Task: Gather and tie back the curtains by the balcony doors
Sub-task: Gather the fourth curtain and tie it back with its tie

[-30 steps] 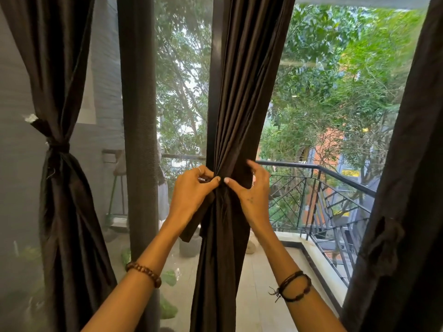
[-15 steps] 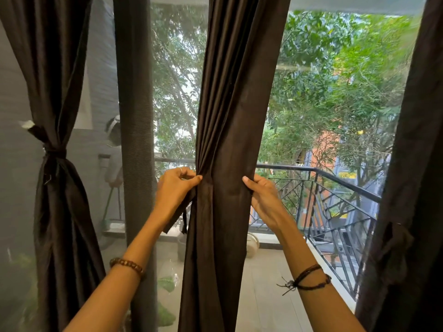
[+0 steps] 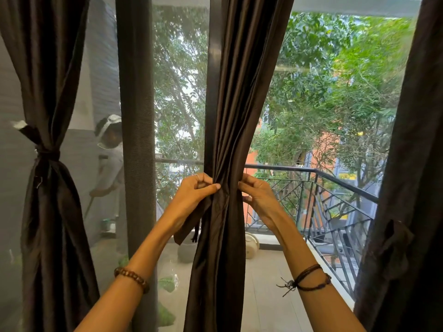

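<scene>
**Brown curtain pinched at its waist by both hands**

Dark brown cloth hangs in three bunches across the balcony doors. The middle curtain (image 3: 236, 104) falls in front of a dark door frame post (image 3: 214, 80) and is squeezed narrow at rail height, where both hands meet it.

The left hand (image 3: 191, 194) has its fingers curled and its thumb pressed against the gathered folds, gripping the cloth from the left. A loose tie strip (image 3: 189, 224) of the same brown fabric hangs down from under that hand, ending beside the curtain's left edge. The right hand (image 3: 257, 196) grips from the right side, fingers bent in against the bunch; whether it holds the cloth itself or an end of the tie cannot be told.

A beaded bracelet (image 3: 131, 277) sits on the left wrist, and a dark cord bracelet (image 3: 309, 280) on the right.

The left curtain (image 3: 48, 188) is already cinched with a knotted tie around its middle. The right curtain (image 3: 407, 188) hangs at the picture's edge with a bunched lump at its side.

Beyond the doors are a black balcony railing (image 3: 335, 178), a pale tiled floor (image 3: 263, 283) and green trees (image 3: 323, 80). A faint figure of a person (image 3: 107, 149) shows in the glass on the left.
</scene>
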